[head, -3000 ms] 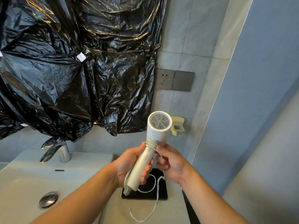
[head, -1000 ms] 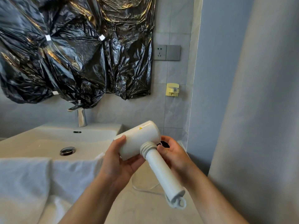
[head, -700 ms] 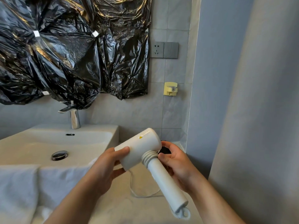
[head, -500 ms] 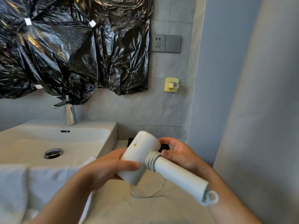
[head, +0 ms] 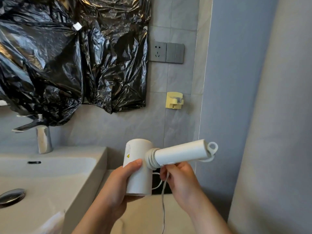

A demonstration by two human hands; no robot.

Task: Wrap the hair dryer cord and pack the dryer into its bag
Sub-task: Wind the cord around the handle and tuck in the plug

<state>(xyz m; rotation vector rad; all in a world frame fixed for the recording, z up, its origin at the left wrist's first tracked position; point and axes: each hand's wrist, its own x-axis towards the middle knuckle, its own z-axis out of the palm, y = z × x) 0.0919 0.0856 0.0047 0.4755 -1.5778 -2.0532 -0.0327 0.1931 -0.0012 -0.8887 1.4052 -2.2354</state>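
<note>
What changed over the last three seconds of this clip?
The left hand moved from the handle to the barrel of the hair dryer; the handle swung from pointing down to pointing right. The right hand stays by the wrapped turns, holding the cord.

Sink (head: 55, 179) L, dryer (head: 137, 168) R, socket (head: 157, 51) above

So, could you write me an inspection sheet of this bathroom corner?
Surface: beige counter beside a white sink.
Job's things: white hair dryer held up, handle pointing right; bag: nothing seen.
Clutter: flat black object on the counter behind the dryer.
Hands: left hand grips the dryer's barrel; right hand pinches the cord below the handle.
Cables: cord coiled round the handle's base, loose end hanging down.
Surroundings: black plastic sheet, socket, yellow hook, tap.
</note>
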